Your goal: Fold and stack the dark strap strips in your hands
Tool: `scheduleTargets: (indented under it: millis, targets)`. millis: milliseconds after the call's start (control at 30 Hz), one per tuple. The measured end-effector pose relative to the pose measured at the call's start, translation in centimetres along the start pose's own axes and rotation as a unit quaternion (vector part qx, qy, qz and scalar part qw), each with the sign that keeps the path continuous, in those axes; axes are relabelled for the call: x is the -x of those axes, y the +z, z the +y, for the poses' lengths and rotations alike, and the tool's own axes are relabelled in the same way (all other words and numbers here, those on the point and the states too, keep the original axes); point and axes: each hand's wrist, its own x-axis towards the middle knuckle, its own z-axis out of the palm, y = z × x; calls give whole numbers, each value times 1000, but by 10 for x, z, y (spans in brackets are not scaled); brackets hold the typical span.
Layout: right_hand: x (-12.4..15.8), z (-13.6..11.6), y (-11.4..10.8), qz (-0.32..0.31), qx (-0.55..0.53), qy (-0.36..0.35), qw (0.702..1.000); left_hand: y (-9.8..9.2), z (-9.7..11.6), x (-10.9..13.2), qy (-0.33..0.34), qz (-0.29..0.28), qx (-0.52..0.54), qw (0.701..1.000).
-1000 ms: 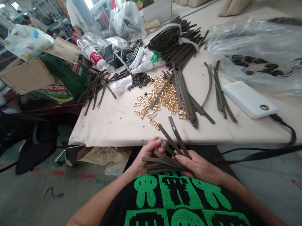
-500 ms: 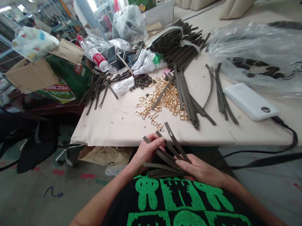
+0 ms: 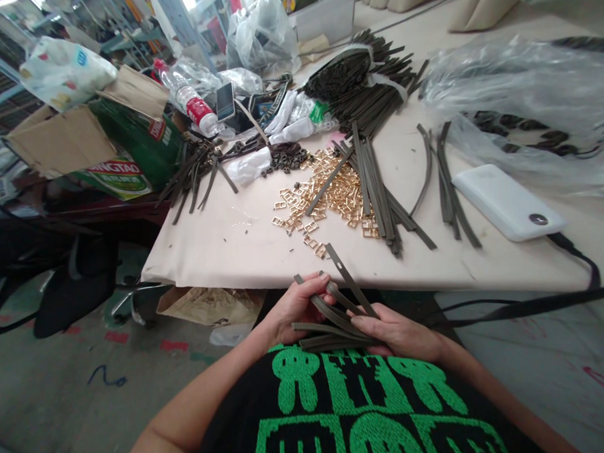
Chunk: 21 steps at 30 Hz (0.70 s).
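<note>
Several dark grey-brown straps (image 3: 331,339) lie across my lap, gathered between both hands just below the table's front edge. My left hand (image 3: 301,305) pinches strap ends between thumb and fingers; one strap bends near its fingertips. My right hand (image 3: 391,331) is closed around the other part of the straps. A single strap with a small slot near its tip (image 3: 351,278) sticks up from the right hand toward the table. Beyond the hands lies a spread of gold-coloured metal buckles (image 3: 330,192). Whether a buckle is in the fingers cannot be seen.
More straps (image 3: 380,190) lie right of the buckles, a tied bundle (image 3: 360,84) behind. A white power bank (image 3: 508,201) with a cable sits at right, near a clear plastic bag (image 3: 521,97). A bottle (image 3: 191,101), phone (image 3: 225,101) and green carton (image 3: 133,154) stand left.
My left hand has lowered slightly, and the strap at its fingertips now bends where it stuck out straight. The slotted strap leans further left. The whole view has shifted a little.
</note>
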Motion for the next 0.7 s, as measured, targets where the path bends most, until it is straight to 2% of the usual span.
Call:
scheduleTargets:
  millis: [200,367,567,700]
  targets:
    - [-4,1,0,-37,-52,2,998,-2,-3,-3,-38,-20,91,995]
    - [-5,-1,-1,-50,-45,-7,998,3,-3,0,-42,-24,106,993]
    - [0,-12,-1,-7,15,-79,997,14,1,4,15,-82,77,993]
    - [20,-38,1,18,65,-77,995,33,13,16,57,-151,9,987]
